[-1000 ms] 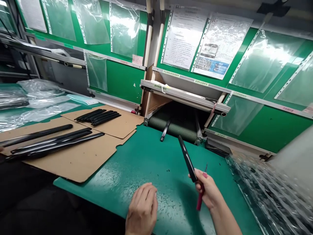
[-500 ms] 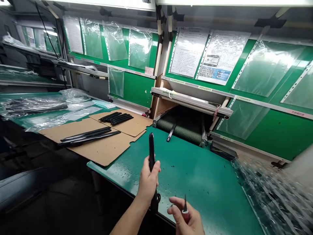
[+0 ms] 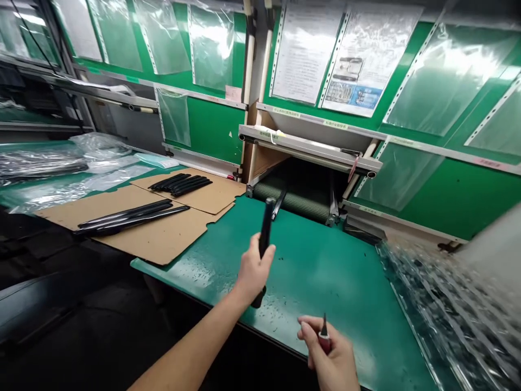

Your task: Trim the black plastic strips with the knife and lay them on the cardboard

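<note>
My left hand is wrapped round a long, glossy black plastic part, its upper end sticking out above the thumb and its lower end below the fist. The part is tilted, over the green table. Closer to me on the right, my right hand grips a small pointed knife with a red handle, its dark tip up. Another slim black part lies at the mouth of the conveyor, beyond the part in my left hand.
Cardboard sheets on the left carry several long black parts and a row of shorter ones. A conveyor belt meets the back of the green table. Clear plastic trays stand at right.
My left hand has reached forward with the black part, towards the conveyor, and turned it slightly. My right hand still holds the knife. The whole view has shifted.
</note>
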A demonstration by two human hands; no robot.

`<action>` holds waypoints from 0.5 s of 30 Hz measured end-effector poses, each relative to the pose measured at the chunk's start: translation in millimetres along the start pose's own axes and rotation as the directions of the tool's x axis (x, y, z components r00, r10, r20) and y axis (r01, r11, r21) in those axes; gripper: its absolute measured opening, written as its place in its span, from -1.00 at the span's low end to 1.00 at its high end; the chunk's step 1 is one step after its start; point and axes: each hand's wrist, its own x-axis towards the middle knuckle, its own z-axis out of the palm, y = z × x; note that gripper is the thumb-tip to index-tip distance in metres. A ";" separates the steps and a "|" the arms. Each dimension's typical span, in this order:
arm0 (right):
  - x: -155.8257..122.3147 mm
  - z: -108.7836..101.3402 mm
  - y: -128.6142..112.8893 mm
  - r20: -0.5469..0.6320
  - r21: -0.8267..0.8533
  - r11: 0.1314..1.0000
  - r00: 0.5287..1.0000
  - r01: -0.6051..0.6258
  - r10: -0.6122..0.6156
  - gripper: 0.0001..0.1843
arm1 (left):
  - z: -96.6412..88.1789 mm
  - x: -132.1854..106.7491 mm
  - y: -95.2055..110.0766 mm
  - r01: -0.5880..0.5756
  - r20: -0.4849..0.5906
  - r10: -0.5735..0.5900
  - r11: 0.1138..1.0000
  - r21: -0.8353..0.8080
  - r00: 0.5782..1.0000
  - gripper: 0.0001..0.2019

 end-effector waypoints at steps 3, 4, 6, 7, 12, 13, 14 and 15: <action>-0.1 20.0 -3.5 -0.003 -0.014 0.994 0.994 0.106 -0.106 -0.34 | 6.9 4.7 5.4 0.078 -0.090 -0.091 0.988 -0.133 0.992 -0.63; 0.5 27.9 -5.1 0.003 -0.018 0.988 0.988 0.153 -0.153 -0.35 | 10.2 4.5 5.2 0.097 -0.110 -0.116 0.981 -0.165 0.987 -0.65; 2.6 43.2 -7.4 0.046 -0.040 0.970 0.970 0.241 -0.239 -0.46 | 17.0 1.2 2.7 0.125 -0.140 -0.154 0.973 -0.195 0.978 -0.66; 3.6 50.1 -7.7 0.067 -0.065 0.959 0.960 0.277 -0.273 -0.53 | 19.8 -1.2 1.1 0.133 -0.155 -0.164 0.972 -0.194 0.974 -0.66; 5.2 69.4 2.8 0.099 -0.252 0.912 0.946 0.324 -0.308 -0.58 | 11.6 -2.2 -5.2 0.122 -0.195 -0.125 0.992 -0.028 0.973 -0.60; 6.9 68.2 5.8 0.108 -0.294 0.902 0.948 0.318 -0.299 -0.56 | 2.2 1.9 -6.2 0.113 -0.187 -0.104 0.993 0.040 0.977 -0.58; 10.3 64.5 8.6 0.109 -0.335 0.892 0.953 0.303 -0.283 -0.54 | -10.4 7.5 -7.3 0.103 -0.176 -0.081 0.988 0.119 0.981 -0.56; 15.8 57.9 11.1 0.100 -0.370 0.885 0.959 0.282 -0.263 -0.55 | -26.2 14.1 -8.6 0.092 -0.162 -0.059 0.974 0.208 0.985 -0.55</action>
